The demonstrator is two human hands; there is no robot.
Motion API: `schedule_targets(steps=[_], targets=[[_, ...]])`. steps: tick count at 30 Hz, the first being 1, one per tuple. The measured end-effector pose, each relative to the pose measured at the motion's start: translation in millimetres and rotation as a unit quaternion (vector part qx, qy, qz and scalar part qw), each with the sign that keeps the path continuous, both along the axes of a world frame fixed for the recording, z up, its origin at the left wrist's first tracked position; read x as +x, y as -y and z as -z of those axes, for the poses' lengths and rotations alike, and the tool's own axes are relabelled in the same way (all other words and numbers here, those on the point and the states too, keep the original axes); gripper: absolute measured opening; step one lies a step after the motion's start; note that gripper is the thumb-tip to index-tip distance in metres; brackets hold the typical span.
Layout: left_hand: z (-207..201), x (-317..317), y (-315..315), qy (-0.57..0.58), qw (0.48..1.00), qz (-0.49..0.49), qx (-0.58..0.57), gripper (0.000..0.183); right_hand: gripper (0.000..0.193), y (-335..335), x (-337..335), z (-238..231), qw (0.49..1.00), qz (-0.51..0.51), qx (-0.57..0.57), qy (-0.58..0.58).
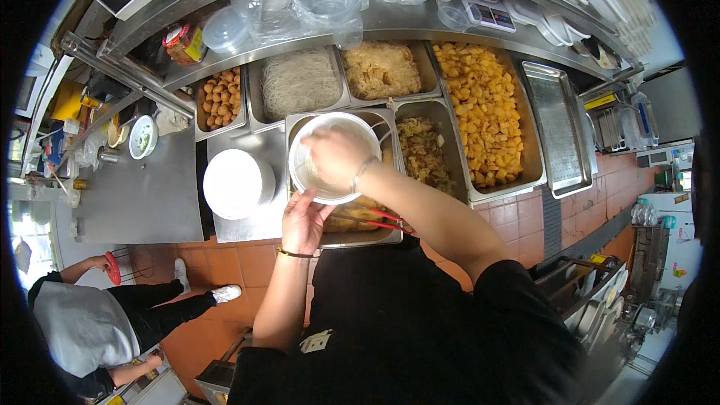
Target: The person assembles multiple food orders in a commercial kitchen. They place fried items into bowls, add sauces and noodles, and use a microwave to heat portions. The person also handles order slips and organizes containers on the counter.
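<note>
A white round bowl [354, 121] is over the steel pan [360, 240] in front of me. My left hand [302, 223] grips the bowl's near edge, thumb up along its side. Inside the bowl is my right hand [336, 156], its fingers smeared by motion; whether they hold anything is hidden. Red-handled tongs [390, 218] rest across the near part of the pan, over golden-brown food. To the left, a round white container or stack of bowls [238, 184] stands on the steel counter.
Steel pans hold brown balls [220, 100], thin white noodles [300, 82], pale shredded food [381, 69], cooked cabbage [425, 146] and yellow chunks [484, 112]. A shallow tray [556, 127] lies right. Overhead runs a shelf [405, 30]. A person [82, 326] stands at lower left.
</note>
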State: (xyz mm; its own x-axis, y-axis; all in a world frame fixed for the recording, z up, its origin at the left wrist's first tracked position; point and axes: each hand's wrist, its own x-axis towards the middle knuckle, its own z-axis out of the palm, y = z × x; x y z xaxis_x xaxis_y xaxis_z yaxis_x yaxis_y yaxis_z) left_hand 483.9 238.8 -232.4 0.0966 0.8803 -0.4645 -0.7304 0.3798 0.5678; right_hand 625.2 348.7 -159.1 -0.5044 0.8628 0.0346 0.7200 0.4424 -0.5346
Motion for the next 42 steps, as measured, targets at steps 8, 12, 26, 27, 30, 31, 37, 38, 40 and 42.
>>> schedule_targets(steps=[8, 12, 26, 27, 30, 31, 37, 38, 40, 42], targets=[[-6, -26, 0, -0.023, 1.0, -0.006, 0.017, 0.03, 0.031, 38, 81, 1, 0.891, 0.266, -0.197, -0.31], [-11, -26, 2, -0.036, 0.999, -0.004, 0.021, 0.028, 0.048, 30, 67, 29, 0.742, 0.224, -0.435, -0.458], [-17, -42, -48, -0.078, 0.985, -0.15, 0.026, 0.049, 0.05, 68, 63, 52, 0.723, 0.288, -0.386, -0.494], [-17, -43, -57, -0.072, 0.983, -0.154, 0.062, 0.044, 0.05, 72, 62, 55, 0.728, 0.288, -0.381, -0.492], [-27, -38, -75, -0.078, 0.977, -0.158, 0.121, 0.024, 0.051, 80, 62, 63, 0.718, 0.301, -0.369, -0.508], [-33, -34, -76, -0.154, 0.966, -0.119, 0.168, 0.024, 0.052, 81, 64, 65, 0.717, 0.288, -0.38, -0.508], [-60, 4, -59, -0.727, 0.55, 0.191, 0.365, 0.023, 0.053, 87, 66, 77, 0.683, 0.284, -0.374, -0.559], [-60, 6, -54, -0.742, 0.521, 0.215, 0.364, 0.034, 0.055, 89, 65, 79, 0.687, 0.273, -0.359, -0.57], [-53, 2, -42, -0.75, 0.556, 0.086, 0.348, 0.048, 0.054, 92, 64, 80, 0.704, 0.305, -0.345, -0.541], [-40, -15, -33, -0.765, 0.567, 0.016, 0.305, 0.071, 0.053, 94, 65, 77, 0.713, 0.301, -0.348, -0.529]])
